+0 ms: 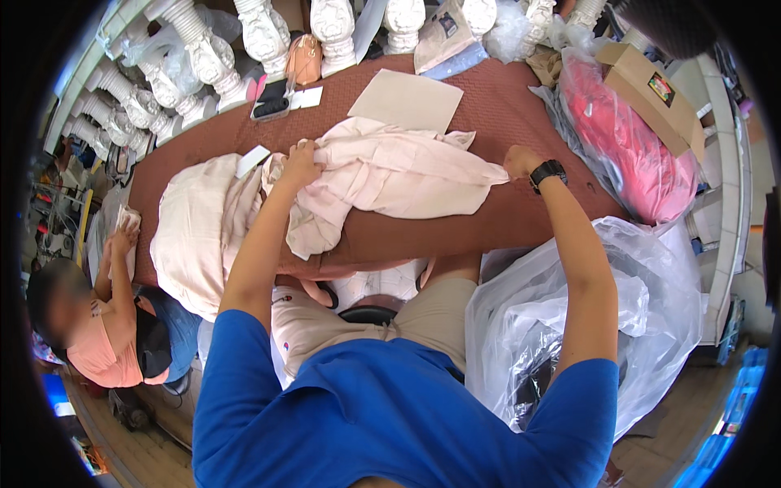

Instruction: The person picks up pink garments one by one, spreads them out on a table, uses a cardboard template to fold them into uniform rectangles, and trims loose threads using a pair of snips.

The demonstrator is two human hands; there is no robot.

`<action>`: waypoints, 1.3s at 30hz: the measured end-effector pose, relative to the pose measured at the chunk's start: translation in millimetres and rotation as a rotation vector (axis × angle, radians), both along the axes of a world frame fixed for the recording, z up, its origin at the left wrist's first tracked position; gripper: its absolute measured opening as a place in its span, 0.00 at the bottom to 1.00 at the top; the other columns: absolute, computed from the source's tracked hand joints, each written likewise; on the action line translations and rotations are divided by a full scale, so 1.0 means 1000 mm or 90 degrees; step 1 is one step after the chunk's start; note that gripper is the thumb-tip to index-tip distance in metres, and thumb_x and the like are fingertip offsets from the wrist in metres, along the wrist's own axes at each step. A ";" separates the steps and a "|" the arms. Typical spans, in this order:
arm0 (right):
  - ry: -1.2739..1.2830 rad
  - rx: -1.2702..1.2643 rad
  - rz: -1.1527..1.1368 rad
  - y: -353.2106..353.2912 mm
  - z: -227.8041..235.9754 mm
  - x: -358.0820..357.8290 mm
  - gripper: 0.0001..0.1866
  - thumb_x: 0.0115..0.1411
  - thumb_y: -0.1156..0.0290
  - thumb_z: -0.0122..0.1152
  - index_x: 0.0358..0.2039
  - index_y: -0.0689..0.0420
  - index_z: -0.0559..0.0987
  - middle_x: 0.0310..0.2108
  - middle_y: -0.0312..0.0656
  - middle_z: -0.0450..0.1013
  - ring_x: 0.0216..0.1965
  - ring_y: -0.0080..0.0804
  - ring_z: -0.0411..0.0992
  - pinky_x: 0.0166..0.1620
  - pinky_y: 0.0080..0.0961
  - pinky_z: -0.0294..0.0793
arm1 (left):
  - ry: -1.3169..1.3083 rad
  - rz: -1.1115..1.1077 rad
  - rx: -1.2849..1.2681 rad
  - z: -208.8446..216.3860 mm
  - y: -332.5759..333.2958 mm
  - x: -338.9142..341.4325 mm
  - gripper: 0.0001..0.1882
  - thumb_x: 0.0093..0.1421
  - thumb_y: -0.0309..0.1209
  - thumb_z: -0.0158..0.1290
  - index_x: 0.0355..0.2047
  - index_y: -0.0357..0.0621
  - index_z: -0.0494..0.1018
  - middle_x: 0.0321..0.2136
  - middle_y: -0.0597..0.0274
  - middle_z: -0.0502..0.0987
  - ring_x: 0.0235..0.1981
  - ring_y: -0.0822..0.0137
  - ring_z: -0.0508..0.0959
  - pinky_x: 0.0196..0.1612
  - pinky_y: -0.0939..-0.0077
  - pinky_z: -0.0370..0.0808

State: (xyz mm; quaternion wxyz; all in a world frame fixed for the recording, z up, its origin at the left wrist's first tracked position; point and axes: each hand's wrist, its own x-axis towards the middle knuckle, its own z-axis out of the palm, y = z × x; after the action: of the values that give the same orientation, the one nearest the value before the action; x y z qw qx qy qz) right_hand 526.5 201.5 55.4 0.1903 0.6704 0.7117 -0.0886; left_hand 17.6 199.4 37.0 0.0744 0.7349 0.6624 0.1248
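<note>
A pale pink garment [399,175] lies spread and wrinkled across the brown-covered table [399,240]. My right hand [523,161], with a black watch on the wrist, pinches the garment's narrow right end. My left hand [303,165] is closed on the cloth at its left side, the fingertips partly hidden by folds. A flat beige sheet [407,99] lies just beyond the garment, partly covered by it. Left of my left hand, a pile of similar pale pink cloth [195,224] hangs over the near table edge, with a small white card [253,161] on top.
White balusters [264,37] line the far edge, near a tan pouch [304,59] and black thread spools [271,106]. At right are pink goods in plastic [626,134], a cardboard box [655,98] and a large clear bag [529,301]. Another person [114,333] handles cloth at left.
</note>
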 end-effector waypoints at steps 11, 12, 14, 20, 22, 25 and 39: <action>0.584 0.338 -0.347 0.080 -0.020 -0.131 0.31 0.53 0.62 0.66 0.54 0.62 0.67 0.48 0.54 0.74 0.49 0.51 0.73 0.51 0.36 0.72 | -0.072 -0.198 0.045 0.018 -0.001 -0.050 0.17 0.48 0.32 0.63 0.33 0.42 0.68 0.36 0.53 0.73 0.42 0.50 0.73 0.45 0.58 0.69; 0.598 0.339 -0.404 0.090 -0.024 -0.140 0.33 0.53 0.63 0.67 0.55 0.63 0.65 0.49 0.54 0.73 0.50 0.51 0.73 0.51 0.35 0.72 | -0.057 -0.187 0.029 0.017 -0.001 -0.057 0.17 0.47 0.31 0.63 0.33 0.42 0.68 0.37 0.52 0.73 0.43 0.50 0.73 0.45 0.58 0.69; 0.753 0.334 -0.361 0.100 -0.028 -0.161 0.26 0.53 0.65 0.66 0.49 0.65 0.71 0.44 0.53 0.75 0.47 0.49 0.75 0.49 0.35 0.73 | -0.031 -0.157 -0.025 0.019 -0.012 -0.064 0.17 0.44 0.30 0.64 0.31 0.41 0.69 0.39 0.51 0.73 0.46 0.50 0.72 0.46 0.59 0.70; 0.738 0.521 -0.092 0.124 0.037 -0.222 0.17 0.54 0.69 0.63 0.42 0.64 0.78 0.34 0.52 0.79 0.38 0.42 0.78 0.43 0.34 0.74 | -0.178 -0.300 0.065 0.026 -0.024 -0.085 0.14 0.45 0.12 0.49 0.32 0.39 0.70 0.47 0.49 0.71 0.51 0.47 0.70 0.51 0.62 0.69; 0.746 0.515 -0.145 0.160 0.047 -0.209 0.17 0.54 0.68 0.63 0.42 0.64 0.78 0.35 0.53 0.79 0.39 0.44 0.78 0.43 0.36 0.74 | -0.239 -0.275 -0.025 0.031 -0.011 -0.073 0.17 0.46 0.10 0.44 0.36 0.39 0.71 0.48 0.49 0.71 0.51 0.48 0.70 0.51 0.63 0.68; 0.629 0.548 -0.279 0.189 0.047 -0.204 0.16 0.54 0.68 0.63 0.41 0.63 0.78 0.33 0.52 0.78 0.38 0.46 0.78 0.42 0.37 0.74 | -0.315 -0.233 0.035 0.020 0.008 -0.065 0.18 0.49 0.12 0.46 0.40 0.41 0.72 0.48 0.51 0.72 0.51 0.48 0.71 0.51 0.60 0.68; 0.568 0.147 0.115 -0.020 -0.018 -0.137 0.07 0.51 0.76 0.65 0.29 0.62 0.75 0.27 0.42 0.72 0.29 0.34 0.72 0.36 0.30 0.72 | -0.275 -0.186 0.153 0.044 0.008 -0.055 0.10 0.52 0.22 0.60 0.29 0.36 0.68 0.27 0.50 0.76 0.31 0.47 0.77 0.35 0.62 0.72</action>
State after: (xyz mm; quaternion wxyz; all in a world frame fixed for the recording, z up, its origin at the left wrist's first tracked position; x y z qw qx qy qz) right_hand 389.4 181.5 37.8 -0.2029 0.5190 0.7848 -0.2712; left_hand -37.1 207.7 80.6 0.1435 0.7823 0.4990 0.3441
